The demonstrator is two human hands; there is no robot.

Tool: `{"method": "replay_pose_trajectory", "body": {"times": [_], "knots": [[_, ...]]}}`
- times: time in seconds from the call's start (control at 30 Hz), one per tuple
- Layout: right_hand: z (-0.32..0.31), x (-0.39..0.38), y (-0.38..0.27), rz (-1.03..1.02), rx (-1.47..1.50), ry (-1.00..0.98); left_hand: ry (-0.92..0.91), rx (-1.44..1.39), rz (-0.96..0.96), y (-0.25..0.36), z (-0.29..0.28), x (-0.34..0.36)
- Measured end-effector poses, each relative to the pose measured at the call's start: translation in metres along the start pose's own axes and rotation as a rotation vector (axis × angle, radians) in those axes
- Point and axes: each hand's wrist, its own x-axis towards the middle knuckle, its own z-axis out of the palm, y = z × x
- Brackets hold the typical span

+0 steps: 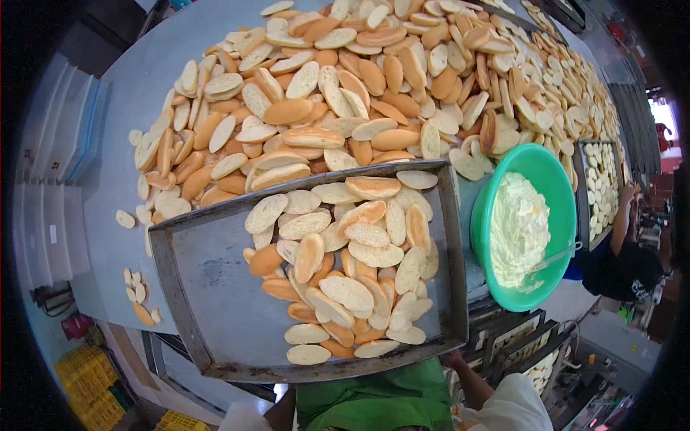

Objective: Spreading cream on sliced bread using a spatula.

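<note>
A dark metal baking tray [215, 287] sits tilted in front of me, its near edge close to my green apron. Sliced bread pieces [345, 294], some cut side up and some crust up, cover its right part, while bare metal shows on the left. My right hand [453, 359] is by the tray's near right corner; its fingers are hidden, so I cannot see whether it grips the rim. Of my left arm only a bit of forearm shows below the near edge, and the hand itself is hidden.
A large heap of sliced bread [374, 93] spreads over the metal table [118, 187]. Right of the tray stands a green bowl [485, 215] of pale cream with a utensil [553, 258] in it. Another person [618, 266] is beside a filled tray [583, 187]. Yellow crates [86, 373] stand lower left.
</note>
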Motion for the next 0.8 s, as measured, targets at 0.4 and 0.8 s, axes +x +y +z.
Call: {"method": "replay_pose_trajectory", "body": {"times": [0.4, 0.8], "knots": [[-0.045, 0.023, -0.08, -0.041, 0.427, 0.412, 0.391, 0.988, 0.483, 0.046, 0.048, -0.021], [-0.068, -0.146, -0.319, -0.651, 1.133, 0.181, -0.779, 0.398, 0.746, 0.083, 0.299, -0.189]]}}
